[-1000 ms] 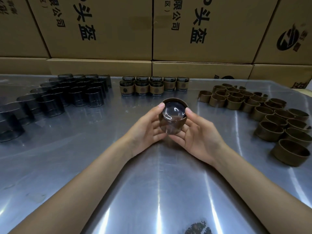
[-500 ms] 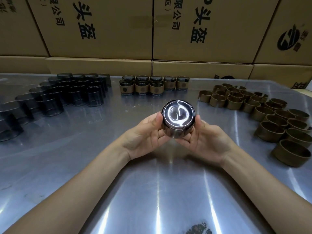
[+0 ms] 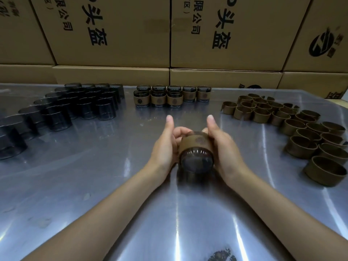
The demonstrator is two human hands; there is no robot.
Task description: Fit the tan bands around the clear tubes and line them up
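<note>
While both thumbs are raised straight, a clear tube (image 3: 196,162) wrapped in a tan band (image 3: 194,143) is gripped between the curled fingers of the left hand (image 3: 164,149) and right hand (image 3: 225,153).

Your steel table (image 3: 94,185) carries three groups. Bare clear tubes (image 3: 75,106) stand clustered at your far left. Banded tubes (image 3: 172,96) stand in rows at the far middle. Loose tan bands (image 3: 293,125) crowd the right side, running toward the near edge.
</note>
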